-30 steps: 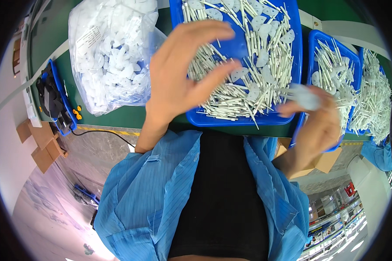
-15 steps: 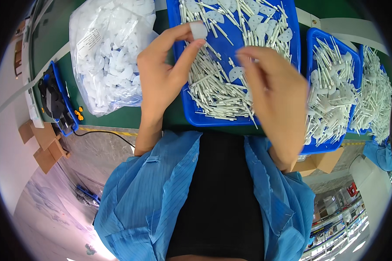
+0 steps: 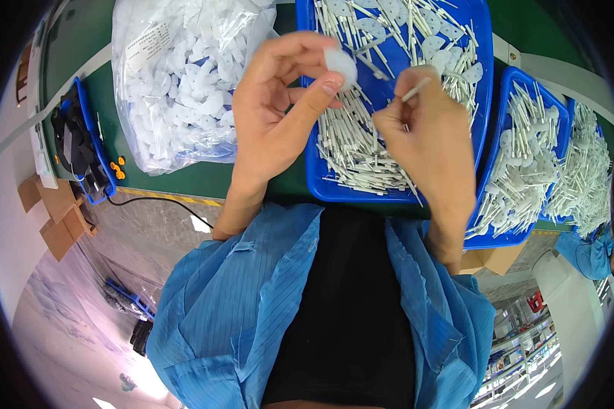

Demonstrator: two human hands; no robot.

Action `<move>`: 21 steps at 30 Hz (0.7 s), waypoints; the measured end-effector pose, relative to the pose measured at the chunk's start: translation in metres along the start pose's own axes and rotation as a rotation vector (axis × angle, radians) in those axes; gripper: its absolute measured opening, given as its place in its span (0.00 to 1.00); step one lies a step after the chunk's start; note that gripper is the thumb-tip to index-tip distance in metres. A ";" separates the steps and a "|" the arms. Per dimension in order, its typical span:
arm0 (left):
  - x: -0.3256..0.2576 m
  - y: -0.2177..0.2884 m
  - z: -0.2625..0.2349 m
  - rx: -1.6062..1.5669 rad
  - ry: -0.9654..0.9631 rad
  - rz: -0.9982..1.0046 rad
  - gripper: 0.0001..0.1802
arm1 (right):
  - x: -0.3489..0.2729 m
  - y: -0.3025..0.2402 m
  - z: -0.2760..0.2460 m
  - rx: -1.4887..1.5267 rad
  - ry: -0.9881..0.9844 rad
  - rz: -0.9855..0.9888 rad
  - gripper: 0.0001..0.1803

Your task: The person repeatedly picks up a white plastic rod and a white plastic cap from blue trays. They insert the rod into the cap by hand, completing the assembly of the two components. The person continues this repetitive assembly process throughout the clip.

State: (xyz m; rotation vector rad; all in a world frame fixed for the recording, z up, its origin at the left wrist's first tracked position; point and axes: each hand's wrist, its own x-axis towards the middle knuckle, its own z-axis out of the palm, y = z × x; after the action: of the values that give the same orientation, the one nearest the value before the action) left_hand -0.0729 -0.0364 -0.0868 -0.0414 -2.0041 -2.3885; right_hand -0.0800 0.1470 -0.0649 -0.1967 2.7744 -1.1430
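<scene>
My left hand pinches a translucent white plastic disc piece between thumb and fingers, above the left part of a blue tray. Two greyish rods show just right of the disc; whether they are fixed to it I cannot tell. Over the tray's right half, my right hand is closed on a thin white rod, whose end sticks out between the fingers. Beneath both hands lie many loose white rods and several rounded white plastic pieces.
Left of the tray stands a clear plastic bag full of white plastic pieces. Two more trays to the right hold rods with white pieces, the nearer one blue. At far left, a blue bin with black items stands by small orange parts.
The view has shifted, with tray and bag appearing farther right. A rod now shows in my right hand. My left hand still holds the white piece, now turned more face-on.
</scene>
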 end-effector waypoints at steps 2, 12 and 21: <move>0.000 -0.002 0.005 0.010 0.006 0.012 0.16 | -0.003 -0.007 -0.010 0.249 0.076 0.034 0.06; 0.001 -0.006 0.007 -0.138 0.032 0.048 0.14 | -0.015 -0.016 0.012 0.144 0.192 -0.246 0.08; -0.002 -0.014 0.003 -0.088 0.012 0.184 0.13 | -0.024 -0.023 0.010 0.331 0.097 -0.098 0.05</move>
State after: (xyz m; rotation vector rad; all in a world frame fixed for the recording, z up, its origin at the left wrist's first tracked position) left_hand -0.0714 -0.0313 -0.0998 -0.2033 -1.8014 -2.3533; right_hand -0.0531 0.1276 -0.0540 -0.2483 2.6268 -1.6541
